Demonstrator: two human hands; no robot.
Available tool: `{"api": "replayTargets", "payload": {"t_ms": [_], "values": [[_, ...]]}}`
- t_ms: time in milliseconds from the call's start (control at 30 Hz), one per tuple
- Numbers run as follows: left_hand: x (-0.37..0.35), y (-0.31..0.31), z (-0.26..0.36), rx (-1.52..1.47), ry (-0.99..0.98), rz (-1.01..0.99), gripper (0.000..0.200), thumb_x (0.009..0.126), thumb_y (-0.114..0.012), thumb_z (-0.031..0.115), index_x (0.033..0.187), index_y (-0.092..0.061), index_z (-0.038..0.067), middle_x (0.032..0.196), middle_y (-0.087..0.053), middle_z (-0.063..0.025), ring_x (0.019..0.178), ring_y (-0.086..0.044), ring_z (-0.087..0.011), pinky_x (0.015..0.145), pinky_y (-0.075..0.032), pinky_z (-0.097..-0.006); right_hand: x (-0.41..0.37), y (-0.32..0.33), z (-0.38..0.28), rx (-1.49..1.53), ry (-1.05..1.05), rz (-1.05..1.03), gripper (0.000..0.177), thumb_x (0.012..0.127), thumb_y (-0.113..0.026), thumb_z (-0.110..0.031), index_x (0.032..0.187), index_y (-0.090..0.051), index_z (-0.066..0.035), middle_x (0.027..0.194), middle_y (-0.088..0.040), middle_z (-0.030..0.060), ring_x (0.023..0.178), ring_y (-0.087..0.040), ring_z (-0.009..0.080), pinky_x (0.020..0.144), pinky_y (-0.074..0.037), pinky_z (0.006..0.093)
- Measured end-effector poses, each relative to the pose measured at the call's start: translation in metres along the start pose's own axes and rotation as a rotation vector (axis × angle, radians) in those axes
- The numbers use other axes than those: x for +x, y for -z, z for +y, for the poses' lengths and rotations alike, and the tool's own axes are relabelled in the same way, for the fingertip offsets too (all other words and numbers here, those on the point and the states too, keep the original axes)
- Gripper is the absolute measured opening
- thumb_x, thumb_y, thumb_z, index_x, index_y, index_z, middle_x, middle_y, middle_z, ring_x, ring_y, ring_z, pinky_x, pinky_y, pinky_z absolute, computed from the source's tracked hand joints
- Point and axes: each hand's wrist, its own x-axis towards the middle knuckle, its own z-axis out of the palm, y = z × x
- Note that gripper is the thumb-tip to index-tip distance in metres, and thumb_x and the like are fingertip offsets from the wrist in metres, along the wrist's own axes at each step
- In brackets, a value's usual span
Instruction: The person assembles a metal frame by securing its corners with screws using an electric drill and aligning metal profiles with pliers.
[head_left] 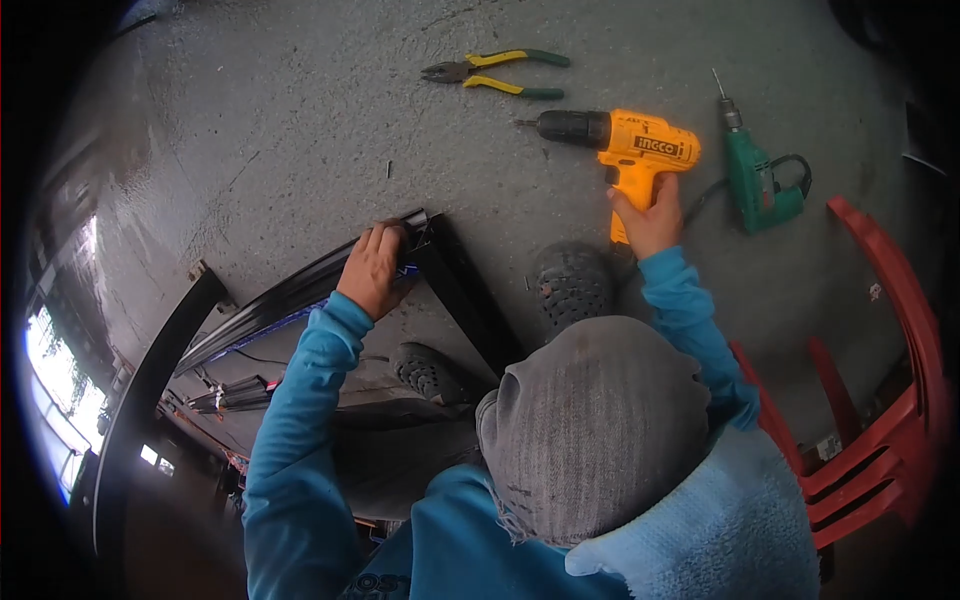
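My left hand [372,268] is wrapped over a black metal frame [455,285] near its corner, where two long bars meet. With my right hand [652,215] I hold the grip of a yellow and black cordless drill [645,145], which lies on its side at the floor with its bit pointing left. Above the drill are pliers [490,75] with yellow and green handles, their jaws to the left. A green corded drill [758,180] lies to the right of my right hand, its bit pointing up.
Grey concrete floor [290,120] spreads around the tools. A red plastic chair [890,430] stands at the right. Dark clogs [572,280] are near the frame. At the left are a curved dark bar [150,390] and other tools [235,395].
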Motion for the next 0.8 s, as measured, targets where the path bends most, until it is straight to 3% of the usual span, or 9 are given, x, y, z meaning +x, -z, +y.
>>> {"api": "replayTargets", "payload": {"t_ms": [33,233,333,400,433,500,567,667,800], "values": [[0.0,-0.004,0.0,0.024,0.029,0.0,0.061,0.061,-0.075,0.002,0.117,-0.051,0.001,0.117,-0.054,-0.0182,0.108,-0.052,-0.0378,0.095,-0.043,-0.0416,0.002,0.0,0.0,0.004,0.008,-0.005,0.062,0.073,-0.081,-0.017,0.12,-0.046,0.002,0.109,-0.062,0.0173,0.101,-0.063,0.027,0.088,-0.05,0.0381],[-0.005,0.004,0.004,-0.047,0.019,-0.007,0.062,0.062,-0.068,-0.001,0.121,-0.052,0.002,0.114,-0.059,-0.0172,0.106,-0.055,-0.037,0.094,-0.045,-0.0416,-0.004,-0.003,-0.001,0.063,-0.045,-0.029,0.065,0.074,-0.081,-0.017,0.123,-0.043,0.003,0.112,-0.057,0.0171,0.105,-0.06,0.0273,0.091,-0.048,0.0371],[-0.002,0.008,-0.003,-0.092,0.037,-0.034,0.06,0.063,-0.068,-0.001,0.121,-0.053,0.003,0.112,-0.061,-0.0171,0.105,-0.056,-0.0368,0.093,-0.046,-0.0425,-0.02,-0.007,-0.004,-0.048,0.048,0.109,0.065,0.076,-0.079,-0.017,0.125,-0.04,0.001,0.108,-0.051,0.0143,0.103,-0.054,0.0238,0.088,-0.047,0.0348],[0.0,0.009,-0.006,-0.109,0.048,-0.047,0.06,0.063,-0.067,0.0,0.121,-0.054,0.003,0.111,-0.062,-0.017,0.104,-0.056,-0.0369,0.092,-0.047,-0.043,-0.038,-0.006,-0.026,-0.044,0.271,0.204,0.062,0.078,-0.078,-0.017,0.124,-0.04,-0.001,0.106,-0.045,0.012,0.101,-0.048,0.0197,0.085,-0.045,0.0316],[-0.001,0.009,-0.004,-0.085,0.044,-0.066,0.06,0.064,-0.068,0.0,0.122,-0.054,0.003,0.11,-0.062,-0.0172,0.103,-0.057,-0.0371,0.092,-0.047,-0.043,-0.041,-0.018,-0.015,0.112,0.395,0.093,0.058,0.079,-0.077,-0.018,0.122,-0.042,-0.003,0.099,-0.048,0.0102,0.092,-0.05,0.0159,0.077,-0.046,0.0298],[-0.004,0.006,-0.006,-0.062,0.017,-0.062,0.059,0.065,-0.068,0.002,0.122,-0.054,0.003,0.109,-0.062,-0.0172,0.101,-0.057,-0.0375,0.091,-0.047,-0.0435,-0.044,-0.037,-0.047,0.082,0.443,-0.482,0.057,0.079,-0.076,-0.019,0.121,-0.042,-0.002,0.089,-0.052,0.0082,0.082,-0.053,0.0169,0.071,-0.048,0.0317],[-0.006,0.001,-0.005,-0.071,0.002,-0.03,0.058,0.065,-0.068,0.002,0.121,-0.054,0.003,0.108,-0.062,-0.017,0.101,-0.057,-0.0373,0.091,-0.047,-0.0434,-0.049,-0.079,-0.062,0.028,0.344,-0.933,0.065,0.08,-0.076,-0.025,0.129,-0.038,-0.005,0.086,-0.054,0.0074,0.079,-0.056,0.0185,0.071,-0.049,0.033],[-0.004,0.002,-0.004,-0.079,0.003,-0.001,0.058,0.065,-0.069,0.002,0.121,-0.054,0.003,0.108,-0.062,-0.0167,0.101,-0.058,-0.0368,0.09,-0.047,-0.0429,-0.062,-0.122,-0.062,-0.064,0.275,-1.104,0.075,0.078,-0.078,-0.032,0.134,-0.035,-0.003,0.089,-0.058,0.0129,0.078,-0.062,0.0235,0.069,-0.051,0.0339],[-0.005,0.001,-0.001,-0.057,0.01,0.006,0.062,0.063,-0.069,0.005,0.123,-0.054,0.003,0.108,-0.061,-0.0171,0.101,-0.058,-0.0366,0.089,-0.047,-0.0427,-0.067,-0.132,-0.056,-0.028,0.305,-1.076,0.082,0.077,-0.078,-0.036,0.136,-0.033,-0.002,0.089,-0.061,0.0162,0.077,-0.064,0.0275,0.069,-0.052,0.0352]]}}
